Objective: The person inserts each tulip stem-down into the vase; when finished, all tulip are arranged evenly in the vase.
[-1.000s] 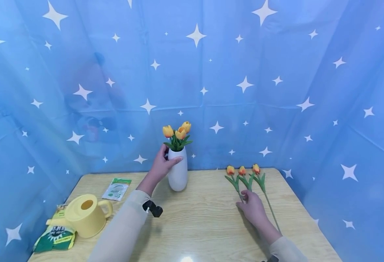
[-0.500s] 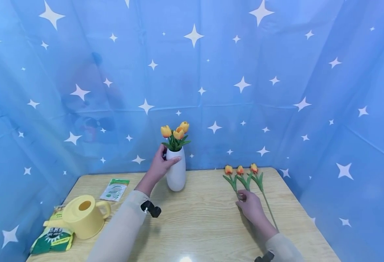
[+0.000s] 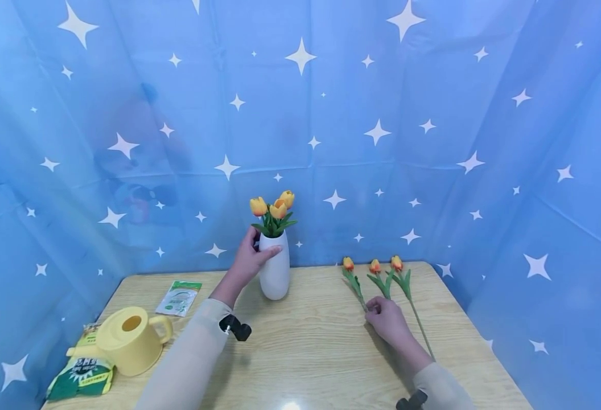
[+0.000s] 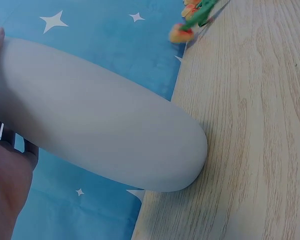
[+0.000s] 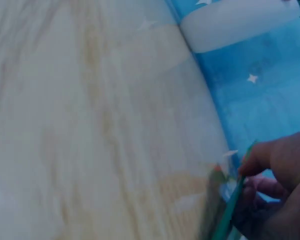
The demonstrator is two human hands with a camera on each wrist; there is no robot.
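Vase [image 3: 276, 270], head view: we see it upright near the back edge of the table [image 3: 300, 353], with three yellow-orange blooms [image 3: 278, 210] above its mouth. The left hand [image 3: 246, 261] grips its upper part, thumb across the front.
First tulip [image 3: 354, 283], head view: the right hand [image 3: 387, 320] pinches its stem, the bloom pointing towards the back edge, left of two others.
Other tulips [image 3: 405, 283], head view: we find these two lying side by side on the table, one stem partly hidden by the right hand.
Can [image 3: 132, 347], head view: it stands at the left, overlapping a green bag [image 3: 81, 377]; a packet [image 3: 179, 298] lies near its handle.
Cloth [image 3: 331, 114], head view: blue with white stars, behind the table.
Vase, left wrist view: we see its rounded base against the wood, the left hand round its upper end.
Stem, right wrist view: green, held between thumb and fingers; we find the bloom too blurred to make out.
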